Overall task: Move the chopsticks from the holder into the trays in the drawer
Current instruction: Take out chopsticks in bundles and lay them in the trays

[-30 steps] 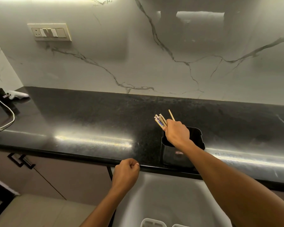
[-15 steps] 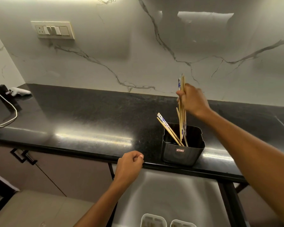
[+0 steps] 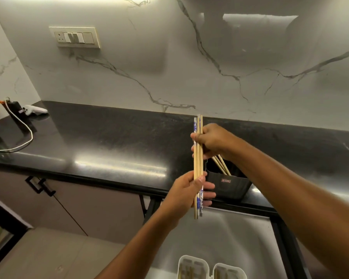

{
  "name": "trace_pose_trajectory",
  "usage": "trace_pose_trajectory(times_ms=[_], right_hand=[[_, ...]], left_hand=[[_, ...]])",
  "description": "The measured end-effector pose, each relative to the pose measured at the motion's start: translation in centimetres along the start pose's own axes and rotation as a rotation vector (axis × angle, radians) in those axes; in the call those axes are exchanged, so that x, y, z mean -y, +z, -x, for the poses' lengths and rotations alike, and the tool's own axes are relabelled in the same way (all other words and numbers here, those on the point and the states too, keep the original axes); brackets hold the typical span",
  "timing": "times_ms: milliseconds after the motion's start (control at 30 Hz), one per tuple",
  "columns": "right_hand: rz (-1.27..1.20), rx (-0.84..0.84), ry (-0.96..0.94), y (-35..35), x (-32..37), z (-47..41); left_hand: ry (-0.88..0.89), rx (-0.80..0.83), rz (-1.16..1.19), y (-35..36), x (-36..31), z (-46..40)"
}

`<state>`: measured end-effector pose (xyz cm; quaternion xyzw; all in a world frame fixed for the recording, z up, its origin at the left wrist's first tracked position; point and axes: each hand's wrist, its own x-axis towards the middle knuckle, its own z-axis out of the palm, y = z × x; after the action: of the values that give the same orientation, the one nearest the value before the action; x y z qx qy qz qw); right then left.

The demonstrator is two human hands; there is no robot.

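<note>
A bundle of wooden chopsticks, some with blue pattern, stands upright in the air in front of the black holder. My right hand grips the bundle near its top. My left hand holds the bundle lower down, fingers wrapped round it. More chopsticks lean inside the holder on the counter edge. Two white trays with chopsticks in them show at the bottom, inside the open drawer.
The black counter runs along a marble wall. At the far left lie a white cable, a black box and a white gun-shaped tool. A cabinet door with a black handle sits below left.
My right hand lifted a bundle of chopsticks out of the holder and brought it toward me. My left hand rose from the drawer front and took hold of the bundle's lower part.
</note>
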<state>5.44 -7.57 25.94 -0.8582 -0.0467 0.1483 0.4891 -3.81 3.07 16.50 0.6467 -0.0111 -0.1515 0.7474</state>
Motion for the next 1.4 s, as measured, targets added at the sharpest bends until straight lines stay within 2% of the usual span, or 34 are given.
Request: trace_pose_trajectory(times_ms=[300,467,867,1033,1200,1400], right_hand=[[-0.325,0.043,0.224,3.7,-3.4,-0.1],[-0.483,0.082,0.263,4.5,-4.0,-0.1],[-0.627,0.102,0.28,4.8,-4.6,0.2],[-0.571,0.141,0.258,4.5,-4.7,0.2],[-0.531,0.076,0.177,3.1,-3.7,-0.4],[-0.272,0.09,0.111,0.7,-1.9,-0.6]], left_hand=[[-0.144,0.028,0.202,-2.0,3.2,1.4],[-0.194,0.077,0.319,-2.4,4.0,1.6],[-0.251,0.173,0.622,-2.2,4.8,2.1],[-0.197,0.152,0.526,-2.5,5.0,2.3],[-0.131,0.11,0.316,-2.8,5.2,2.3],[-0.07,0.129,0.198,-3.1,5.2,2.5]])
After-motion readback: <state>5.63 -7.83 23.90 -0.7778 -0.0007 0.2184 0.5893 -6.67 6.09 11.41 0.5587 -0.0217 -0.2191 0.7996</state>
